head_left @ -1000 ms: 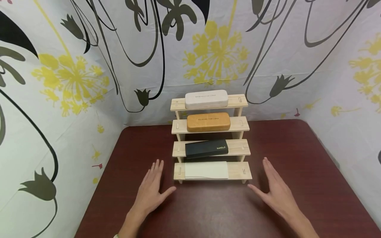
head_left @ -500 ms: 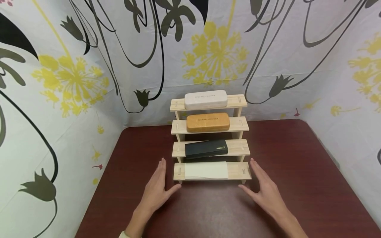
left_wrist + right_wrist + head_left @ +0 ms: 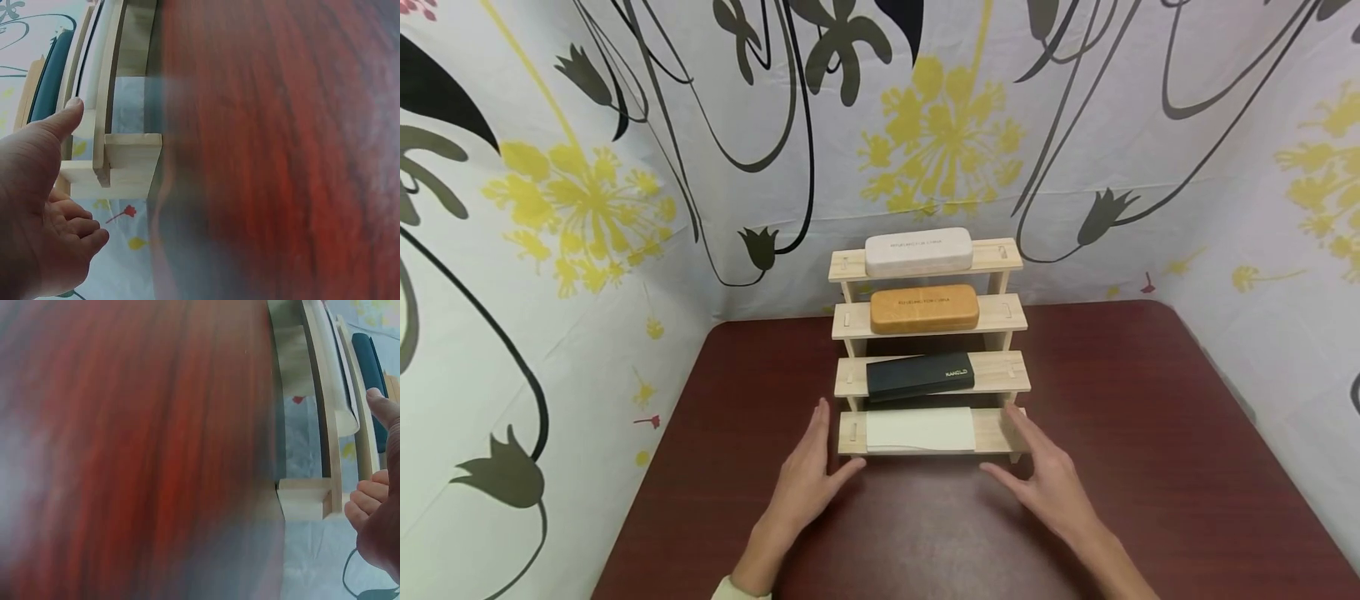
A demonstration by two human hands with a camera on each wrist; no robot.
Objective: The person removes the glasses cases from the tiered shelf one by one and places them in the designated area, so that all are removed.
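A four-step wooden display rack (image 3: 1000,429) stands on the table. Its bottom step bears a flat white case (image 3: 920,429); above it lies a dark case with gold letters (image 3: 921,377). Higher up are a tan glasses case (image 3: 924,309) and, on top, a white glasses case (image 3: 918,252). My left hand (image 3: 805,483) is beside the rack's lower left end, fingers straight, thumb spread. On the opposite side, my right hand (image 3: 1052,487) overlaps the bottom step's right end in the head view. Neither hand holds anything; whether the right one touches the wood I cannot tell.
The dark red table (image 3: 925,533) spreads around and in front of the rack. Behind it and along both sides hangs a white cloth (image 3: 865,183) printed with flowers and stems, close to the rack's back.
Both hands have moved inward toward the rack's lower ends, the left hand rightward and the right hand leftward. The rack and the cases on it stay where they were.
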